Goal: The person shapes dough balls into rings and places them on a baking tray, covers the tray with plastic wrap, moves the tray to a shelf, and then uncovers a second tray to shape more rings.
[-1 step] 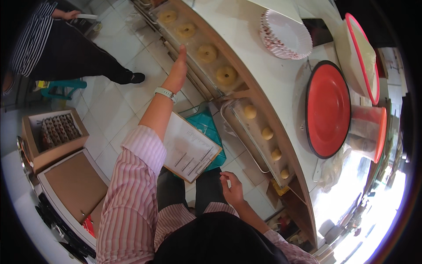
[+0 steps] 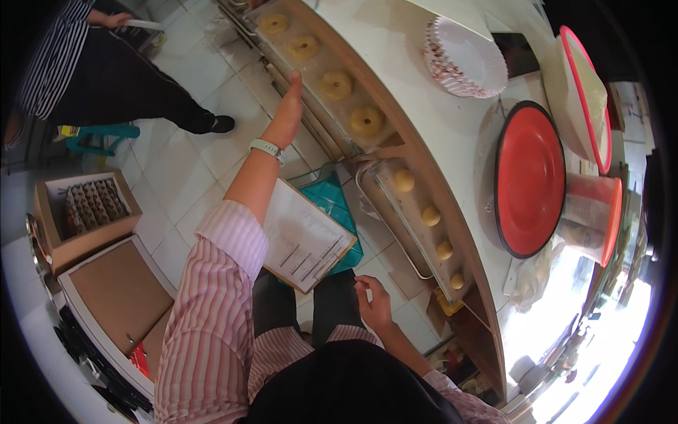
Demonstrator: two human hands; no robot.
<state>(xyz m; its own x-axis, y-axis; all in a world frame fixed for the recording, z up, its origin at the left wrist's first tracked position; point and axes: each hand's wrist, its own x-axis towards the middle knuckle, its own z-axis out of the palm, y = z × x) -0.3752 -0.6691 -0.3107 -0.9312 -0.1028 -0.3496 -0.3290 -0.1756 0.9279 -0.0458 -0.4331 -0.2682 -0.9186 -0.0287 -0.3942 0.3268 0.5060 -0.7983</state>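
My left hand (image 2: 285, 112) is stretched out edge-on with straight fingers, holding nothing, beside a lidded tray of ring-shaped dough pieces (image 2: 336, 86); whether it touches the tray I cannot tell. A clipboard with printed paper (image 2: 304, 237) lies below my left forearm on a teal plastic surface (image 2: 332, 198), partly hidden by that arm. My right hand (image 2: 374, 304) is low by my thigh near the clipboard, fingers loosely bent and apart, nothing visible in them. To its upper right, a narrow covered tray (image 2: 431, 215) holds several round dough balls inside the wooden shelving.
The counter (image 2: 381, 35) carries paper cups (image 2: 466, 56), a red plate (image 2: 530, 177), bowls and containers (image 2: 590, 219). At upper left a person (image 2: 120, 85) holds a pale flat object, near a teal stool (image 2: 102, 138). An open egg box (image 2: 88, 222) stands at left.
The counter and its things sit very slightly further right in the picture, and the other person's hand has shifted slightly right. My hands look the same.
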